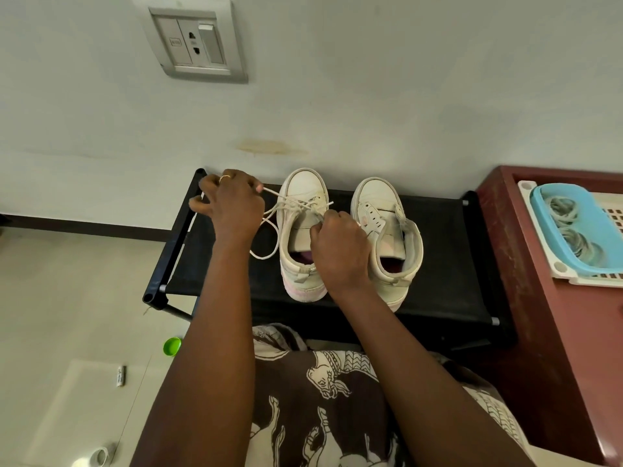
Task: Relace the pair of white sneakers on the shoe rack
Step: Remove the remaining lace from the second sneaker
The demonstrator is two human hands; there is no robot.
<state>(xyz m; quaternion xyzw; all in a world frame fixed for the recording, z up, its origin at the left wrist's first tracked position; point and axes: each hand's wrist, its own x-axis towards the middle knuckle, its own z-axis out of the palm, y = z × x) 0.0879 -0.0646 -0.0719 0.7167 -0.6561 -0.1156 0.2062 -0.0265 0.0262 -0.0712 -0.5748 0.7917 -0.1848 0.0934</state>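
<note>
The left hand (232,205) pinches the lace (273,193), drawn taut. The right hand (340,249), fingers curled, grips lace over the left-side sneaker (305,187).

on the shoe rack (445,257) your white left sneaker (303,190) stands toe to the wall, partly laced, lace (273,230) looping left; the right sneaker (376,193) beside it shows bare eyelets.

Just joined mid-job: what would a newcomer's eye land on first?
At centre, the left hand pulls the lace leftward from the left sneaker while the right hand pinches it over the tongue. The right sneaker beside it looks unlaced; both stand on the black shoe rack.
</note>
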